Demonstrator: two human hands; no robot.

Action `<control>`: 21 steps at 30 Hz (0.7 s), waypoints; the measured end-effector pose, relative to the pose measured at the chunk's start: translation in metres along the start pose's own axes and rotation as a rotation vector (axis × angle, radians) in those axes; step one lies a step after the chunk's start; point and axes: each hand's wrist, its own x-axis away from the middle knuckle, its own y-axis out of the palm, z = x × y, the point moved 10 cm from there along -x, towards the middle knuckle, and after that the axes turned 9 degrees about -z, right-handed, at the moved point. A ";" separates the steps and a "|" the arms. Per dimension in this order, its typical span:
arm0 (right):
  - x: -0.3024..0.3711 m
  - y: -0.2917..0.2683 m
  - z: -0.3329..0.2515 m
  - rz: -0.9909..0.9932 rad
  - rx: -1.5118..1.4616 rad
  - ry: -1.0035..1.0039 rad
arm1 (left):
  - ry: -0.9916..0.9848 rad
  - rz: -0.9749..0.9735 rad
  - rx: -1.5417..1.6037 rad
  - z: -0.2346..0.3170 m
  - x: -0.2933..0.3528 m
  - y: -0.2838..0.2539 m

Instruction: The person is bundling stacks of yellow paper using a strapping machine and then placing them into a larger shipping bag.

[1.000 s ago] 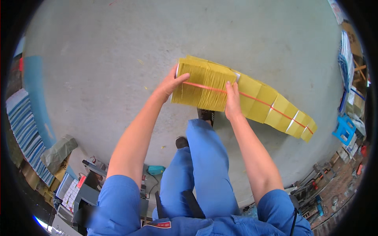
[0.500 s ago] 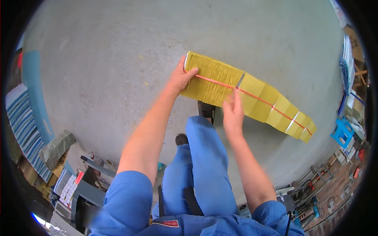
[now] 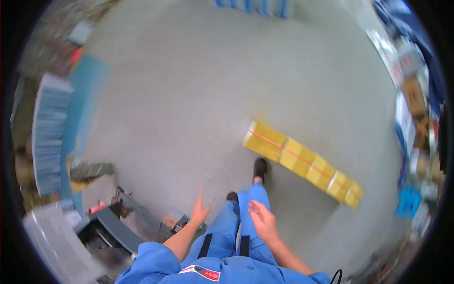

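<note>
A long row of yellow paper stacks, held along its length by a thin red strap, stands on the grey floor in front of me, a little to the right. Its near left end is close to my shoe. My left hand hangs away from the row, empty, its fingers apart and a finger stretched forward. My right hand is over my thigh, empty as well, with loosely bent fingers spread apart. Neither hand touches the paper. Motion smears the picture somewhat.
A grey machine stands close at my left. Beyond it rises a pile of blue-and-white sheets beside a blue floor strip. To the right are a blue plastic stool and cardboard boxes. Blue-and-white bundles show at the far edge.
Both hands have let go of the strapped yellow row and drawn back toward my body. The row now rests lower and farther from me, and my view has shifted.
</note>
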 end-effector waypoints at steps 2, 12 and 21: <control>0.026 0.019 -0.023 -0.078 0.023 -0.031 | -0.201 -0.012 -0.010 -0.045 0.066 -0.012; 0.102 0.198 -0.116 -1.069 0.284 0.055 | -0.470 0.584 0.843 -0.168 0.343 0.001; 0.217 0.301 -0.073 -1.723 0.607 0.208 | -0.901 0.623 1.377 -0.120 0.511 0.372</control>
